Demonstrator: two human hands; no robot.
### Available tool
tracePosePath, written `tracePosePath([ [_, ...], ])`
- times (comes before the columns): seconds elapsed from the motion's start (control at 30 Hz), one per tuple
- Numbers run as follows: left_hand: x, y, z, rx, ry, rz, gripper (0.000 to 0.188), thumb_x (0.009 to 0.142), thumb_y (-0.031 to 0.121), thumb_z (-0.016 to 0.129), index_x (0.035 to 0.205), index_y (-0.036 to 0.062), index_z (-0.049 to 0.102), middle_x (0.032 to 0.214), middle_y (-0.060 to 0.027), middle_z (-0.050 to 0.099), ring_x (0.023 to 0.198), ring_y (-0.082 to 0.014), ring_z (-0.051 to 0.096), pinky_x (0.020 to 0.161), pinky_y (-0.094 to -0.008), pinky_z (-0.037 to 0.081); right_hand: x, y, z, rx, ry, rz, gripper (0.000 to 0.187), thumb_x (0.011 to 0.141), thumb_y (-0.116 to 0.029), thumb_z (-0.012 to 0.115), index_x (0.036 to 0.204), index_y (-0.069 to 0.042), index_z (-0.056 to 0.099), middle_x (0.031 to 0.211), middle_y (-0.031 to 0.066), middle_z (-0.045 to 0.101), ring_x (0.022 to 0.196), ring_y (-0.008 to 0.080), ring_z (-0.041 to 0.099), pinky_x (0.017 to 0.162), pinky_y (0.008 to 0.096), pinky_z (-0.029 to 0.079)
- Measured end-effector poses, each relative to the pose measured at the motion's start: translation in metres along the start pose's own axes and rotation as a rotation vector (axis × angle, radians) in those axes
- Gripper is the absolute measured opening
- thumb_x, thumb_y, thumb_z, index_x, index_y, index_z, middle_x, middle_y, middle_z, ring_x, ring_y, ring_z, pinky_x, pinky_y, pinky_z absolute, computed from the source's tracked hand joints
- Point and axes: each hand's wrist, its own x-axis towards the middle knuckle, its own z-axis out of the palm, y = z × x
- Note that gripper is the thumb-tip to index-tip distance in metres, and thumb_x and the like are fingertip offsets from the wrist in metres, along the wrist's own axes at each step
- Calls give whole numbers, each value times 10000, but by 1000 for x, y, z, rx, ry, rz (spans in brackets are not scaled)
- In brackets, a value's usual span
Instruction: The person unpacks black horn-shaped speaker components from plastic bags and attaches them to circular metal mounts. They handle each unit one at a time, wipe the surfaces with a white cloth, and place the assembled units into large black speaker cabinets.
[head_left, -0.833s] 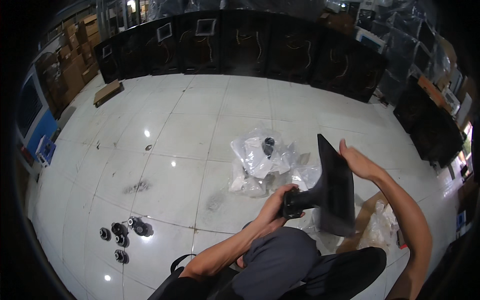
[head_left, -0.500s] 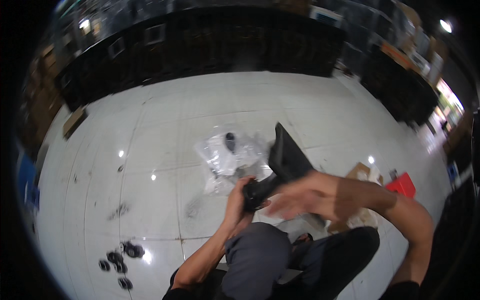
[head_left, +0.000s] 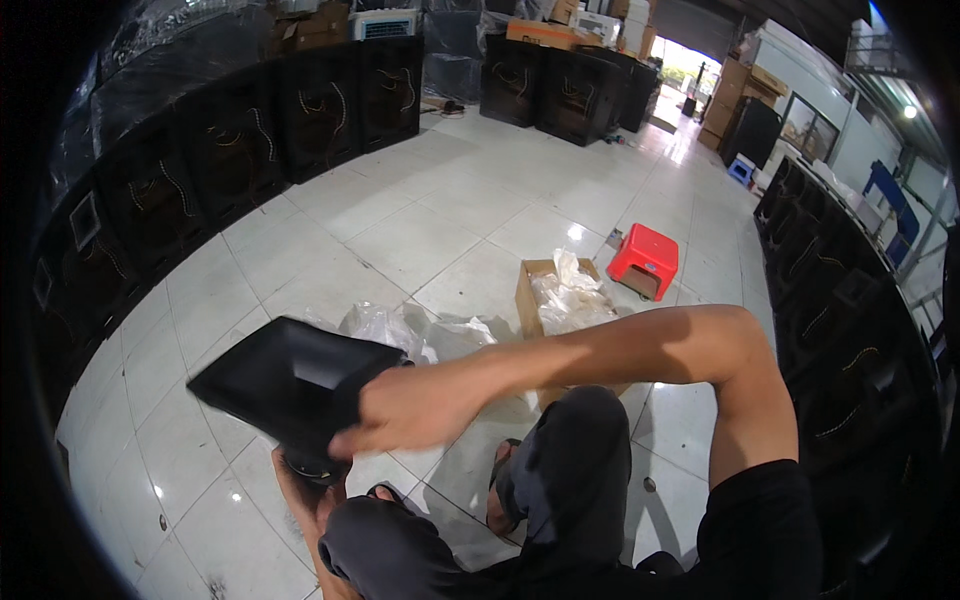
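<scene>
A black flared speaker horn (head_left: pixel 285 375) is tilted in front of me, its wide rectangular mouth facing up and to the left. Below it, my left hand (head_left: pixel 305 490) is closed around the round black part (head_left: pixel 312 465) at the horn's narrow end. My right hand (head_left: pixel 415 405) reaches across from the right and is closed at the horn's near right side, slightly blurred; its thumb side is partly hidden. Just beyond the horn, clear plastic bags (head_left: pixel 385 325) lie on the floor.
An open cardboard box (head_left: pixel 527 300) with crumpled plastic stands ahead to the right, beside a red plastic stool (head_left: pixel 645 258). Black speaker cabinets (head_left: pixel 235 135) with loose wires line the left. Another row of cabinets (head_left: pixel 840 310) runs along the right. White tiled floor (head_left: pixel 440 190) lies between.
My view has swung to the right, bringing the stool and the right row of cabinets into sight. The horn has turned its mouth leftward; my right hand has come onto its side.
</scene>
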Motion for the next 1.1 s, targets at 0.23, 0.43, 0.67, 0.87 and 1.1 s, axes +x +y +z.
tracePosePath([
  [0.23, 10, -23, -12, 50, 3, -44, 593, 849, 351, 674, 1321, 68, 453, 1247, -104, 541, 1129, -293, 533, 878, -509, 497, 88, -23, -28, 177, 443, -396, 572, 993, -451, 441, 876, 71, 645, 745, 167, 657, 764, 232, 646, 712, 363, 487],
  [0.43, -3, -18, 18, -102, 49, -52, 454, 848, 388, 632, 1150, 54, 576, 1077, -118, 625, 1017, -283, 581, 794, -471, 502, 52, 96, -30, 232, 289, 271, 835, 946, -663, 296, 750, 66, 653, 644, 155, 624, 603, 221, 622, 629, 352, 512],
  [0.67, -6, -29, 41, 240, 46, 93, 378, 912, 366, 576, 1156, 78, 583, 1124, -64, 633, 998, -210, 632, 736, -325, 561, -6, -25, 1, 196, 119, -364, 756, 956, -604, 385, 740, 76, 634, 646, 173, 606, 573, 236, 590, 604, 374, 491],
  [0.87, 7, -30, 28, 117, -100, -192, 446, 900, 433, 601, 1189, 94, 581, 1146, -64, 630, 1040, -229, 613, 817, -427, 551, 83, -13, -31, 26, 407, -360, 633, 981, -526, 414, 844, 38, 668, 759, 223, 661, 751, 312, 663, 686, 383, 499],
  [1.1, 8, -32, 11, 22, 95, 53, 496, 905, 445, 587, 1236, 77, 555, 1172, -91, 618, 1066, -254, 608, 862, -434, 539, 46, 101, -25, -18, 383, 254, 752, 988, -563, 305, 726, 41, 669, 598, 197, 600, 671, 344, 662, 700, 440, 507],
])
